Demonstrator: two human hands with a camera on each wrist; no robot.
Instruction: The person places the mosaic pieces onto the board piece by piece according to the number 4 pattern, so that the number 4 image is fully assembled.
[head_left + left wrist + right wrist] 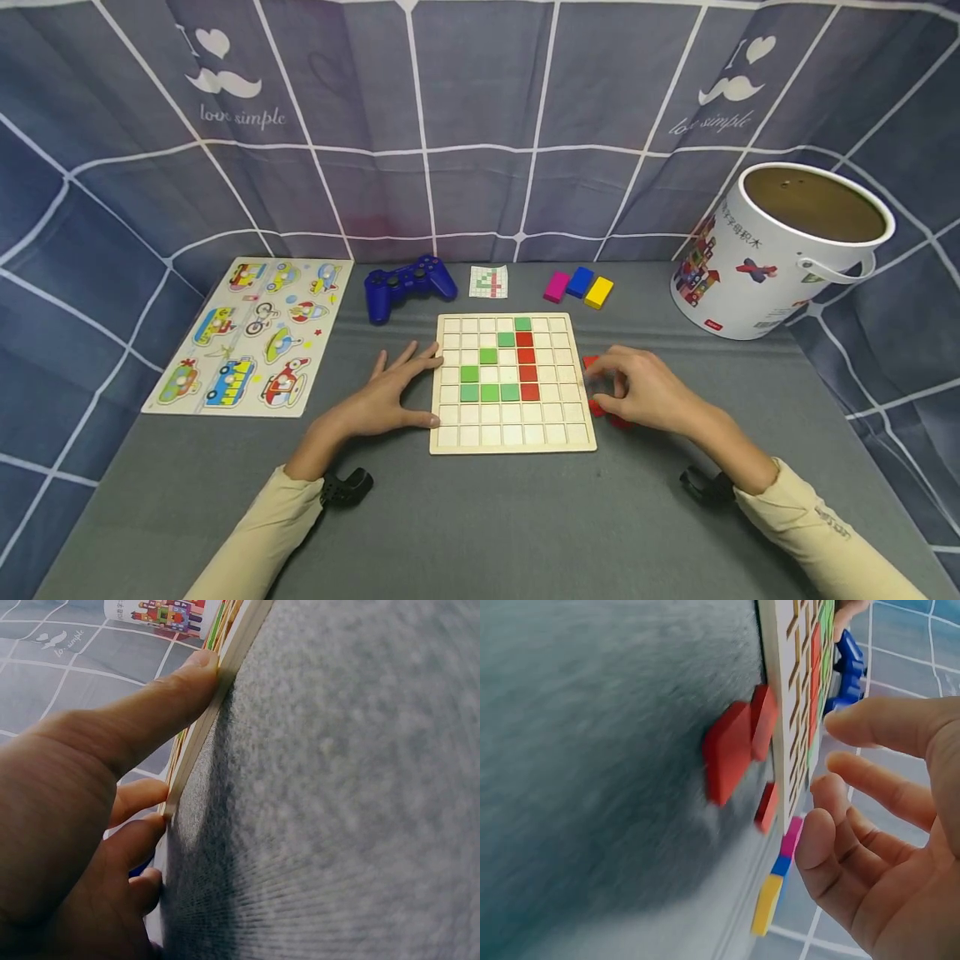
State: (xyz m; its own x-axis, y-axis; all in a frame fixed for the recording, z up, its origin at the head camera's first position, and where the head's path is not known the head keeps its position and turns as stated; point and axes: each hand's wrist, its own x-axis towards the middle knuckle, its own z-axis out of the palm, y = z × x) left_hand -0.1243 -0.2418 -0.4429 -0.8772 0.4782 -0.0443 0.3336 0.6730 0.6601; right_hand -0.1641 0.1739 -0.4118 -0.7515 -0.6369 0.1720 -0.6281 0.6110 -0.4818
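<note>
A pale wooden grid board (480, 437) lies flat on the grey table. Green square tiles (489, 357) form a stepped line and a bottom row in its cells, beside a column of red tiles (527, 355). With thumb and fingertips, my left hand (386, 400) touches the board's left edge, its fingers spread. My right hand (641, 390) hovers by the right edge, thumb and forefinger apart and nothing between them. Under it, loose red tiles (729, 754) lie next to the board, partly hidden by the hand in the head view.
Behind the board are a small pattern card (488, 282), a blue game controller (408, 286) and magenta, blue and yellow tiles (598, 292). A vehicle picture board (247, 337) lies at left. At back right stands a white bucket (765, 275) with a handle.
</note>
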